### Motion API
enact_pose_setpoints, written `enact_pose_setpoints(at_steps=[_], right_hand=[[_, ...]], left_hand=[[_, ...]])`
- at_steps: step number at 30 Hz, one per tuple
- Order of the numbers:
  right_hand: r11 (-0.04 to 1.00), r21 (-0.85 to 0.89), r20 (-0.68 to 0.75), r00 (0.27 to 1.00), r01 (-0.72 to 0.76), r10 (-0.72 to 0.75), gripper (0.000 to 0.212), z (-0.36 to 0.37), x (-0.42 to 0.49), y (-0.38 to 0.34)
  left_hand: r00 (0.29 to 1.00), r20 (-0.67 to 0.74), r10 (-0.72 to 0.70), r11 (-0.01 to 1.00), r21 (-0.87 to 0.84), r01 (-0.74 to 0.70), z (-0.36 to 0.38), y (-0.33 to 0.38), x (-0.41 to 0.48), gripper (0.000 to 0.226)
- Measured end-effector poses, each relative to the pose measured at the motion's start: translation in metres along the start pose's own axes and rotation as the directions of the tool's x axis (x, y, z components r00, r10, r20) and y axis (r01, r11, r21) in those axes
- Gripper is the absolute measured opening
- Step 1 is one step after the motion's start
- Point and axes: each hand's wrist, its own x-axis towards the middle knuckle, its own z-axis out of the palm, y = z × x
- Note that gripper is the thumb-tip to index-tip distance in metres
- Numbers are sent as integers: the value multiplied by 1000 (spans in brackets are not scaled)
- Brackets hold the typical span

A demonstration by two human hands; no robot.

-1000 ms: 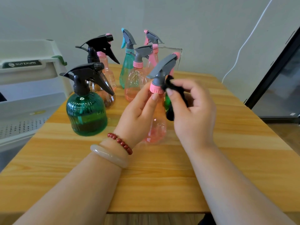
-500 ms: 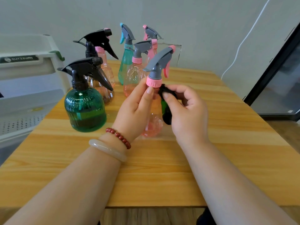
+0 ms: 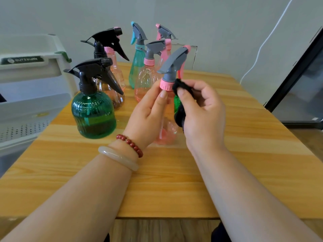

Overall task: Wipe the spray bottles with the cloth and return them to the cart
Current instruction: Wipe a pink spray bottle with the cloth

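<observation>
Bottle under wipe: pink spray bottle (image 3: pixel 166 135) with grey trigger head, upright near the table's middle; base at or just above the wood, cannot tell which. Left hand (image 3: pixel 148 116) wraps the body from the left, fingers curled round it, thumb tip at the pink collar. Right hand (image 3: pixel 202 116) pinches a black-and-green cloth (image 3: pixel 180 88) between thumb and fingers, wad pressed against the collar's right side.

Step judged: wiping the neck; body and trigger head probably yet to do. Next move calls for turning the bottle in the left grip so the cloth reaches all round, then carrying it to the cart (image 3: pixel 26 75) off the table's left edge.

Six other bottles by my count, a round green bottle (image 3: pixel 94 116) nearest, stand behind on the wooden table (image 3: pixel 244 172). Pale wall beyond; white cable (image 3: pixel 258 46) hanging; dark glass panel (image 3: pixel 304 81) at right.
</observation>
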Motion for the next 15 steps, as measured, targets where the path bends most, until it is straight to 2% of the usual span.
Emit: enact_pose_setpoints(at_steps=[3,7,12,15], right_hand=[[988,-1,-2,988,-153,153,26,-1,0,5],[997,44,-53,997,-57,60,21,2,0,-5],[982,-35,-43,982,-187,185,18,1,-4,4],[996,62,-66,995,-68,72,19,0,4,-6]], left_hand=[[1000,-9,6,1000,2,-6,1,1,0,33],[1000,2,13,1000,-5,-13,0,0,0,36],[999,-33,-11,1000,6,11,0,1,-1,35],[997,-66,-36,999,-38,34,1,2,-1,40]])
